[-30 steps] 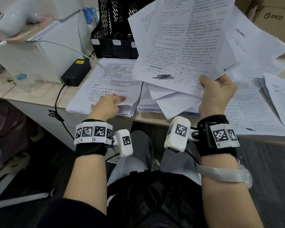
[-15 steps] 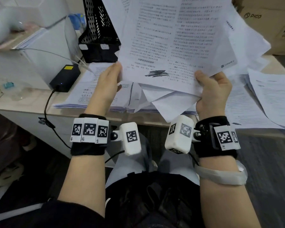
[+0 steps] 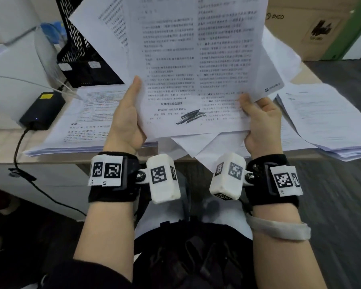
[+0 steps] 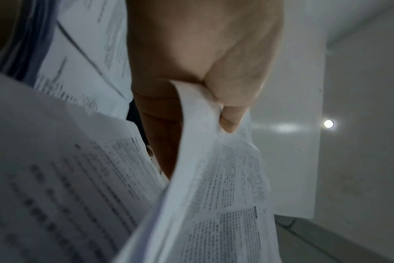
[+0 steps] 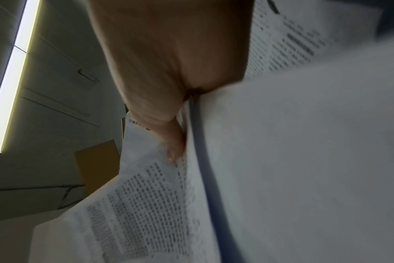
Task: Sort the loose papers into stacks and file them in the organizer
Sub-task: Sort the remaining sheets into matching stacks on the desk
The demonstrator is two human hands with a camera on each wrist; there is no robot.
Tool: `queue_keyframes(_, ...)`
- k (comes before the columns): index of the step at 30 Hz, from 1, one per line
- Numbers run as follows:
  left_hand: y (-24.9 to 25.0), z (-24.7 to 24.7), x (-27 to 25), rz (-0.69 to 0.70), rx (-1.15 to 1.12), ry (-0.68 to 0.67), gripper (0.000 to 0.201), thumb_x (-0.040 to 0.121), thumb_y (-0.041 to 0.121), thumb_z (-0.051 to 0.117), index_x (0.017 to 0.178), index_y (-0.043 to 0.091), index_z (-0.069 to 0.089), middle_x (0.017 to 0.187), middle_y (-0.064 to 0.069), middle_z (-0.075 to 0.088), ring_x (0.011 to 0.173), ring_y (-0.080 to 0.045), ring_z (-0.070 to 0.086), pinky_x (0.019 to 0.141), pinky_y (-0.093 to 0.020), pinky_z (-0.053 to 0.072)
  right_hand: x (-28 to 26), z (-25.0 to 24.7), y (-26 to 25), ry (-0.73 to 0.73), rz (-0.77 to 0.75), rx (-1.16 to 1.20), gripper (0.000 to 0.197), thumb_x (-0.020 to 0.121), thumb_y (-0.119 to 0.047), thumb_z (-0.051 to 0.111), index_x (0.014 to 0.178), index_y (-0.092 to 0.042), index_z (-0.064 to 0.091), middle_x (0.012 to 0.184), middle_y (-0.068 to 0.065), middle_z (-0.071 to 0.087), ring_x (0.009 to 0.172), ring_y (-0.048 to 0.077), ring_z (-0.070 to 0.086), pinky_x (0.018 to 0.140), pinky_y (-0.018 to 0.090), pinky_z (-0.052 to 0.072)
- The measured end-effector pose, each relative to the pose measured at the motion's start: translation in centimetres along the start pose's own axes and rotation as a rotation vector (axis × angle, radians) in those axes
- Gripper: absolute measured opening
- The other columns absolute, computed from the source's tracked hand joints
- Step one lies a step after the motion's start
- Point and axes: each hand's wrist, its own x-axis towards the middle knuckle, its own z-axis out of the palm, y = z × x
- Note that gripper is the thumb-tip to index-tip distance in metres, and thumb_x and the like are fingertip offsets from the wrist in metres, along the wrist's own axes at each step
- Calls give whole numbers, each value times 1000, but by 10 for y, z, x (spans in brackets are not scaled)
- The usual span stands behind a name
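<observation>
Hands: in the head view, a fanned bundle of white printed paper sheets [image 3: 188,65] is grasped at its lower corners by the left hand [image 3: 126,119] and the right hand [image 3: 261,122], raised above the pale worktop [image 3: 6,142].
Organizer: the black perforated plastic file organizer [image 3: 81,57] stands beyond and left of the bundle, nearer the left hand; the bundle's long axis runs away from the person, tilted up.
Left wrist view: a sheet edge [image 4: 191,124] is pinched under the thumb.
Right wrist view: the sheets [image 5: 281,160] are gripped; detail is blurred.
</observation>
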Motion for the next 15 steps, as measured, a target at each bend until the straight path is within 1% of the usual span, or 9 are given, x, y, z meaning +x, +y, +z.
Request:
queue_keyframes(1,-3,3,2,-3,-29,-35,52,101,38,32,88,15,76,93,-3,75,89,-17,72,73,-32,60,0,-5,-2,2,-3,-3,12,89,0,59,94,-8,66,82,-5,75,82,11,70,76,25,56)
queue_keyframes(2,-5,5,4,-3,-58,-56,55,101,38,30,85,16,78,95,-3,75,91,-17,71,75,-33,60,1,-10,-3,9,-8,-10,11,89,0,58,94,-7,66,82,-5,75,82,11,70,76,25,56)
queue_keyframes(3,-8,7,7,2,-83,-68,57,102,37,28,85,17,78,98,-3,75,94,-17,70,78,-34,59,2,-14,-5,16,-14,-16,11,90,0,57,94,-6,65,82,-5,75,81,11,70,76,24,56)
queue_keyframes(5,-13,9,11,-25,-145,-115,55,101,39,26,94,17,76,106,-5,72,102,-20,68,85,-38,57,3,-22,-8,27,-21,-30,10,91,-2,57,95,-6,65,81,-5,75,80,10,70,74,24,56)
queue_keyframes(7,-18,12,15,-72,-193,-162,51,100,43,27,106,16,70,114,-6,68,110,-24,63,95,-42,52,5,-29,-11,46,-18,-45,9,91,-3,57,95,-6,65,80,-6,75,78,10,70,72,24,55)
queue_keyframes(9,-22,16,19,-87,-174,-175,46,99,42,28,117,16,61,119,-7,65,117,-26,59,102,-45,46,8,-35,-13,78,-8,-48,8,92,-5,56,94,-5,65,78,-6,75,76,9,70,70,23,55)
queue_keyframes(11,-25,20,23,-93,-153,-182,43,99,39,30,123,16,56,126,-8,61,124,-28,53,107,-47,40,10,-40,-16,100,-7,-59,8,92,-7,57,94,-6,65,76,-6,74,75,9,69,70,23,55)
queue_keyframes(13,-28,23,25,-116,-112,-160,41,98,35,31,123,15,57,130,-8,59,125,-28,52,108,-47,40,11,-43,-18,111,-9,-79,8,92,-9,58,90,-9,65,73,-7,74,73,8,69,68,23,55)
queue_keyframes(15,-30,26,27,-112,8,-117,35,98,28,35,116,13,61,126,-9,62,119,-26,58,104,-45,44,13,-46,-21,123,-5,-82,8,92,-9,58,87,-9,66,72,-6,74,71,9,68,67,23,55)
